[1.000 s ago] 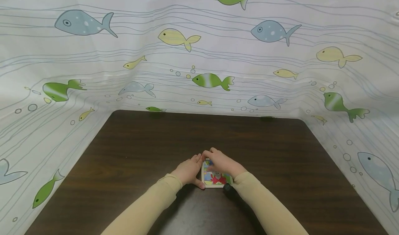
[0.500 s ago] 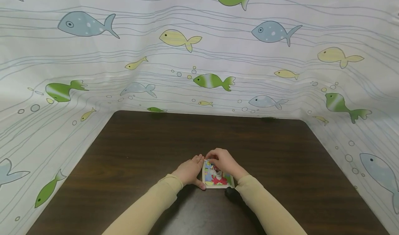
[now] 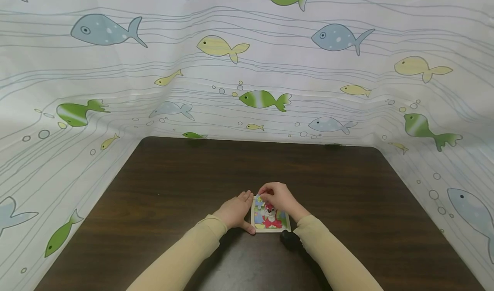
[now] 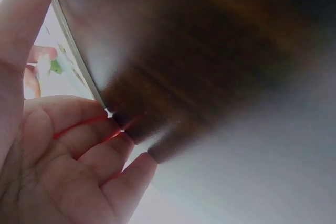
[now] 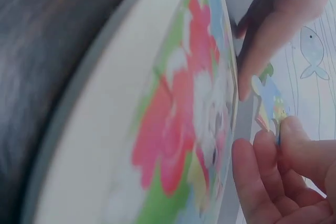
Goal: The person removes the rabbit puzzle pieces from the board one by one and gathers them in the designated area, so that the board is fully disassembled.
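A small framed jigsaw puzzle (image 3: 271, 223) lies on the dark table, its picture a white-faced animal in red. Between thumb and fingers my right hand (image 3: 281, 196) pinches a blue puzzle piece (image 5: 270, 100) with green and yellow on it, just above the puzzle's far left corner. In the right wrist view the piece is tilted up, clear of the board. My left hand (image 3: 234, 212) rests along the puzzle's left edge, fingers extended away from me and thumb at the near left corner. The left wrist view shows those fingers (image 4: 89, 150) straight beside the frame's edge.
Dark wood-grain tabletop (image 3: 185, 175) surrounds the puzzle. A white curtain (image 3: 216, 76) printed with fish stands along the far side and both flanks. A black rounded object (image 3: 289, 240) sits below my right wrist, by the puzzle's near right corner.
My right hand has drawn up and right from over the puzzle, lifting the blue piece into view and uncovering more of the picture. My left hand stays at the left edge.
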### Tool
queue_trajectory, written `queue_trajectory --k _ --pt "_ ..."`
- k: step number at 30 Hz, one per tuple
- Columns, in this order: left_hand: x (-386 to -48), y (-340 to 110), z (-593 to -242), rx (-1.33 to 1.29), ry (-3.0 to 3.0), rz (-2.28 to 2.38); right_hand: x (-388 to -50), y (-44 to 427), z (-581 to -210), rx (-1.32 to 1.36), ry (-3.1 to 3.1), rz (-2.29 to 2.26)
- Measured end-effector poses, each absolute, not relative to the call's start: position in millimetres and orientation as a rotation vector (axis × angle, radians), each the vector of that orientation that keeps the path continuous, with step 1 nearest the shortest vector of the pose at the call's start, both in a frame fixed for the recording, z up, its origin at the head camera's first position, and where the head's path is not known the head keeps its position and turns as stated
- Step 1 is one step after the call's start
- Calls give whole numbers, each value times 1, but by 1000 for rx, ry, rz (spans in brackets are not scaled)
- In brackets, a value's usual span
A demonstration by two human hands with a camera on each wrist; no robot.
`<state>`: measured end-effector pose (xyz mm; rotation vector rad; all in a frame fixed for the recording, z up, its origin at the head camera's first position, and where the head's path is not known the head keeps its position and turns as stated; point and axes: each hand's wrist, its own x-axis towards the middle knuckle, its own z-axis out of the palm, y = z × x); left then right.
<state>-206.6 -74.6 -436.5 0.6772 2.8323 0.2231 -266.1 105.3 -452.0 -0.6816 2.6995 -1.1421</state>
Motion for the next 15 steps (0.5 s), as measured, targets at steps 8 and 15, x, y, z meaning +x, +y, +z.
queue_trajectory --k 8,15 --pt "-207 -72 -435 663 2827 258 -269 125 -448 -572 2684 -1209" --pt "-208 -73 -436 660 2820 260 -275 148 -445 -486 2709 -1195"
